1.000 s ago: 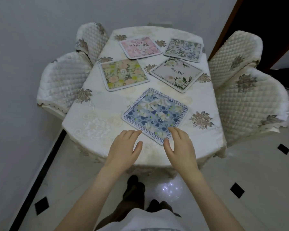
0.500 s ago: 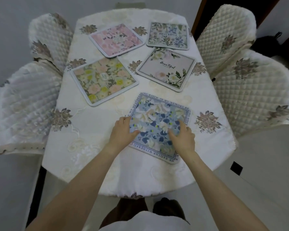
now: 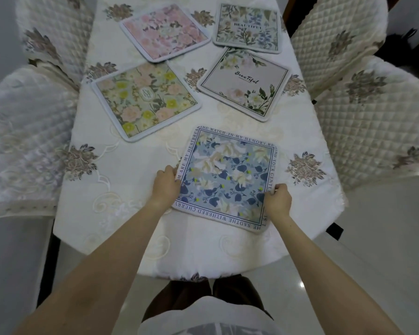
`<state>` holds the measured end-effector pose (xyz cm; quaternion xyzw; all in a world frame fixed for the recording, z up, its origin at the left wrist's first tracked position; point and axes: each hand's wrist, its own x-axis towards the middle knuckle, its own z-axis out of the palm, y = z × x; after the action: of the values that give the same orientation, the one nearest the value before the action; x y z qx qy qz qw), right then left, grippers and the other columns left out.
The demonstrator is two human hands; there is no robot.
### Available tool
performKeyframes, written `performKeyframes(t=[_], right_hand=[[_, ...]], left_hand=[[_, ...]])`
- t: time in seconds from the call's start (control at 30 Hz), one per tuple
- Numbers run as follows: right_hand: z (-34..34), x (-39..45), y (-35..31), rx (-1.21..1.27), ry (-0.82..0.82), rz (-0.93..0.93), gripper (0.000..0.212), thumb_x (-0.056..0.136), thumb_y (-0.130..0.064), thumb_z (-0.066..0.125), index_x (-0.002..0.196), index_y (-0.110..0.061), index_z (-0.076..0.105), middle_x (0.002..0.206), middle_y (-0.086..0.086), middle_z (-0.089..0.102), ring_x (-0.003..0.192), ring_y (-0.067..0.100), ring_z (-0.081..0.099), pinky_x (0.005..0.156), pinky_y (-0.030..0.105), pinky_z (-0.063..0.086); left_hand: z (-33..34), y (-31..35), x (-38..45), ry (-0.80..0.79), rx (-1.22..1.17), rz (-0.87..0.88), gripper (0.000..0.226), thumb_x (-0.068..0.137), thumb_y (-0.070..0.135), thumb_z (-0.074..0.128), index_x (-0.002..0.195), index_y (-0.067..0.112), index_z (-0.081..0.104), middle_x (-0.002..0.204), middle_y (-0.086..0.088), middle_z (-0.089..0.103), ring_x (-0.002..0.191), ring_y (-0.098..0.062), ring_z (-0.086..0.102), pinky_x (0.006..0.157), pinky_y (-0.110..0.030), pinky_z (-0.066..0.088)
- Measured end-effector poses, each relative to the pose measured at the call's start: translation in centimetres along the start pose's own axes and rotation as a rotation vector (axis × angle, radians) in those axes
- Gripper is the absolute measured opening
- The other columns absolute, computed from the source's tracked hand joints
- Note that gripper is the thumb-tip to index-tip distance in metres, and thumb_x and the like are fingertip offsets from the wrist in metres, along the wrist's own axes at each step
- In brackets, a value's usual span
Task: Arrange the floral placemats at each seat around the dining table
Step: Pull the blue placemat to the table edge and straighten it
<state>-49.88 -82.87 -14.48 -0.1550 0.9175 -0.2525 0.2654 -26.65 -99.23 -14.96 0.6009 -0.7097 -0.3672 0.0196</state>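
Note:
A blue floral placemat (image 3: 228, 175) with a text border lies near the table's front edge. My left hand (image 3: 166, 186) grips its left edge and my right hand (image 3: 277, 199) grips its right edge. Behind it lie a yellow and pink floral placemat (image 3: 144, 100) on the left and a beige "Beautiful" placemat (image 3: 244, 83) on the right. At the far end are a pink floral placemat (image 3: 163, 31) and a green-blue "Beautiful" placemat (image 3: 248, 27).
The table (image 3: 121, 213) wears a cream embroidered cloth. Quilted covered chairs stand on both sides: two on the left (image 3: 22, 141) and two on the right (image 3: 377, 126). A pale tiled floor (image 3: 385, 238) shows on the right, and my legs are below the table's edge.
My hands moved from the mat's near corner, across its top, to its left and right edges. The mat has turned squarer to the table's front edge, and the camera has come closer.

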Motion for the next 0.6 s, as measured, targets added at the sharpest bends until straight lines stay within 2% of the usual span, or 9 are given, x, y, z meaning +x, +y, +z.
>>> performKeyframes(t=[0.07, 0.2, 0.3, 0.43, 0.5, 0.6], right_hand=[[-0.2, 0.1, 0.1, 0.016, -0.006, -0.028, 0.024, 0.09, -0.001, 0.048, 0.114, 0.003, 0.046, 0.106, 0.027, 0.059, 0.089, 0.036, 0.056, 0.068, 0.036, 0.04], [-0.3, -0.2, 0.3, 0.002, -0.032, -0.097, 0.025, 0.09, 0.0, 0.048, 0.115, 0.002, 0.046, 0.106, 0.026, 0.059, 0.087, 0.032, 0.055, 0.067, 0.034, 0.038], [-0.4, -0.4, 1.0, -0.03, -0.059, -0.145, 0.025, 0.089, 0.001, 0.049, 0.113, 0.002, 0.047, 0.105, 0.026, 0.06, 0.087, 0.034, 0.056, 0.066, 0.034, 0.039], [-0.7, -1.0, 2.3, -0.064, -0.094, -0.209, 0.021, 0.088, 0.001, 0.049, 0.109, 0.0, 0.048, 0.101, 0.025, 0.061, 0.078, 0.03, 0.053, 0.063, 0.034, 0.039], [-0.8, -1.4, 3.1, -0.076, -0.11, -0.242, 0.02, 0.088, 0.0, 0.05, 0.108, 0.0, 0.049, 0.1, 0.023, 0.061, 0.078, 0.029, 0.052, 0.063, 0.033, 0.038], [-1.3, -2.1, 4.5, -0.072, -0.134, -0.291, 0.015, 0.087, 0.001, 0.051, 0.102, 0.0, 0.05, 0.095, 0.019, 0.06, 0.077, 0.027, 0.051, 0.063, 0.031, 0.038]], left_hand=[[0.0, -0.7, -0.6, -0.001, -0.052, -0.038, 0.02, 0.087, 0.009, 0.054, 0.102, -0.003, 0.049, 0.107, -0.028, 0.055, 0.092, -0.04, 0.055, 0.071, -0.037, 0.04], [0.6, -1.9, -3.0, 0.006, -0.072, -0.108, 0.021, 0.087, 0.008, 0.056, 0.099, -0.008, 0.051, 0.103, -0.028, 0.059, 0.092, -0.04, 0.059, 0.071, -0.038, 0.044], [1.1, -2.8, -5.4, 0.019, -0.111, -0.122, 0.01, 0.086, 0.007, 0.057, 0.084, -0.001, 0.052, 0.09, -0.023, 0.062, 0.075, -0.031, 0.057, 0.061, -0.033, 0.04], [2.3, -4.2, -9.0, 0.016, -0.142, -0.143, 0.016, 0.086, 0.005, 0.057, 0.072, 0.001, 0.052, 0.067, -0.011, 0.056, 0.066, -0.027, 0.055, 0.053, -0.028, 0.035], [3.1, -4.9, -10.9, 0.027, -0.149, -0.149, 0.024, 0.086, 0.004, 0.057, 0.063, 0.002, 0.05, 0.062, -0.008, 0.053, 0.061, -0.024, 0.053, 0.046, -0.026, 0.033], [4.3, -5.5, -13.2, 0.047, -0.152, -0.157, 0.019, 0.088, 0.005, 0.056, 0.07, 0.002, 0.05, 0.065, -0.009, 0.052, 0.065, -0.025, 0.054, 0.052, -0.028, 0.038]])
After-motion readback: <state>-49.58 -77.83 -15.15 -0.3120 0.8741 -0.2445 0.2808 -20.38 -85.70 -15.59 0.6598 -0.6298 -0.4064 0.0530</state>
